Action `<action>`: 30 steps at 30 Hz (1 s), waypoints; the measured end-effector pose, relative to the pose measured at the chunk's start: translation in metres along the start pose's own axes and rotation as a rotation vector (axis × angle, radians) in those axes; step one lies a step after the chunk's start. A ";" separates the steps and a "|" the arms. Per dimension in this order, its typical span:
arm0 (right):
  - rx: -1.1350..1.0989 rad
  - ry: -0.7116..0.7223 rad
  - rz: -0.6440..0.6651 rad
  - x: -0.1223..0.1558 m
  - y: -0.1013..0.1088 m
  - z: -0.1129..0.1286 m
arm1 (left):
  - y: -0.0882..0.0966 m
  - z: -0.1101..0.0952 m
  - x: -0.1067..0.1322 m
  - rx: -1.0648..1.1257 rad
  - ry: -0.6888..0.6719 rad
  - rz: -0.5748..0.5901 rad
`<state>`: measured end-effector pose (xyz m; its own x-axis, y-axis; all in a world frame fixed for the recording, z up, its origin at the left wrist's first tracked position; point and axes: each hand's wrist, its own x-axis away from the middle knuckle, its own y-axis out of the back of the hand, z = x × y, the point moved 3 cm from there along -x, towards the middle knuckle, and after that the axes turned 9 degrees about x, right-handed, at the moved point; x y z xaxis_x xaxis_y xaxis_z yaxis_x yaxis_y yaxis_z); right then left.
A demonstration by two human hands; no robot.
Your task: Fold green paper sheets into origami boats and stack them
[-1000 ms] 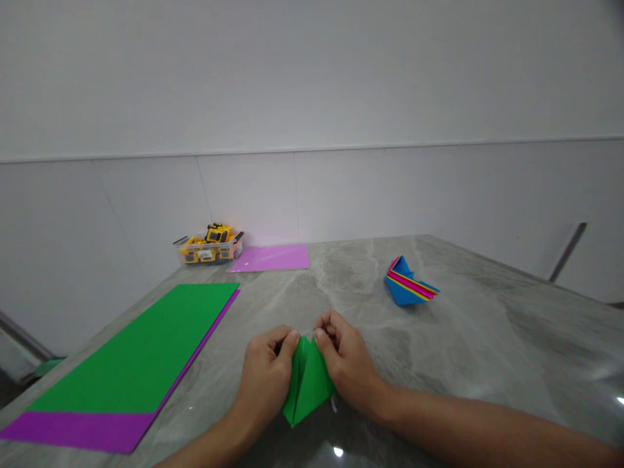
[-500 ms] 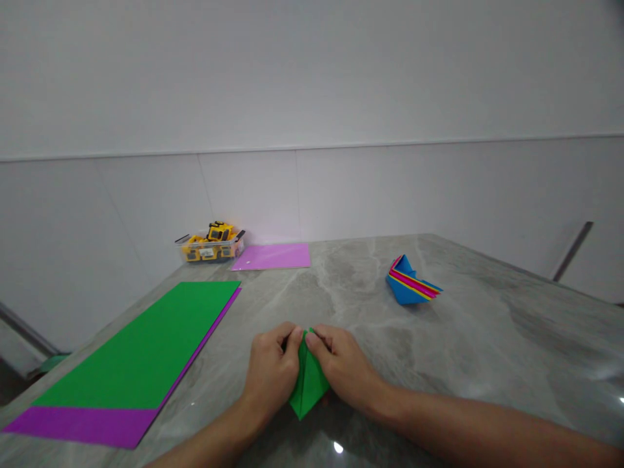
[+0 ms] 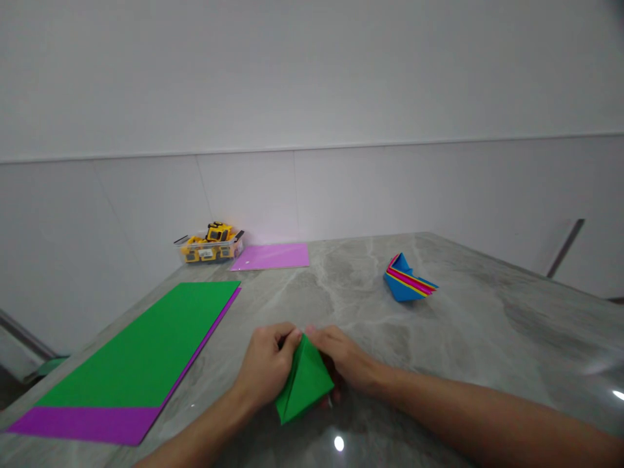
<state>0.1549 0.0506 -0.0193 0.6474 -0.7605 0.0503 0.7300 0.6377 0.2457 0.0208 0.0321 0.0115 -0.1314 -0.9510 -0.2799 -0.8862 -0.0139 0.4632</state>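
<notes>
A folded piece of green paper (image 3: 307,380) is between my two hands, close to the near side of the table. Its point faces away from me and a flap with a crease faces up. My left hand (image 3: 270,357) is closed on its left side, the thumb near the tip. On the other side, my right hand (image 3: 344,357) grips the upper right edge by the tip, with some fingers hidden beneath the paper. Further off to the right rests a folded blue paper model (image 3: 404,283) with pink, yellow and red stripes.
At the left lies a large green sheet (image 3: 141,338) over a purple sheet (image 3: 88,424). A pink sheet (image 3: 273,257) lies at the back near the wall. Beside it a clear plastic box (image 3: 209,250) holds yellow toy vehicles. All rest on a grey marbled table (image 3: 341,292).
The green paper has turned and spread, showing a wider flap on the right. My right hand has shifted slightly outward, its fingers going further under the paper. The left hand stays nearly in place.
</notes>
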 end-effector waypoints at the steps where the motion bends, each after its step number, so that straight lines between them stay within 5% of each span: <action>1: 0.043 0.036 -0.011 0.000 0.001 0.000 | -0.001 0.000 0.001 0.008 -0.003 0.055; 7: 0.161 0.122 -0.097 -0.003 0.004 -0.001 | -0.006 0.004 0.002 0.099 0.017 0.090; 10: 0.276 0.216 -0.210 -0.004 0.007 0.004 | -0.005 0.005 0.000 0.113 0.021 0.029; 23: 0.429 0.230 -0.545 0.001 0.016 0.006 | 0.017 0.002 -0.004 0.220 0.031 -0.293; 30: 0.200 0.163 -0.434 0.007 0.012 0.003 | 0.036 0.015 -0.003 0.328 0.003 -0.533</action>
<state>0.1680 0.0524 -0.0133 0.3308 -0.9111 -0.2459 0.8936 0.2186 0.3921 -0.0173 0.0389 0.0167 0.3667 -0.8405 -0.3989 -0.9201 -0.3910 -0.0220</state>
